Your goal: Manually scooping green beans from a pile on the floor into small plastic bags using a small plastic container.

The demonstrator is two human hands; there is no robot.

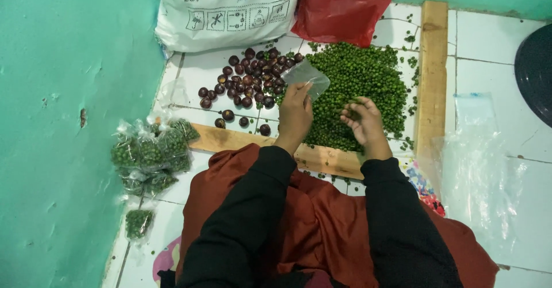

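Since the small clear bag [306, 76] is limp and slippery, its rim is pinched by the left hand [295, 113]; green berries [356, 86] are cupped in the curled fingers of the right hand [363, 122].

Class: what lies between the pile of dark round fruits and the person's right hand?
In the head view: the left hand holding a small clear plastic bag, and part of the green berry heap.

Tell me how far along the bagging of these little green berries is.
Done: a cluster of filled bags sits by the wall, with one more bag nearer. In hand: the left hand holds an empty clear bag while the right hand gathers berries. Left: a big green pile remains loose, and spare bags wait unused.
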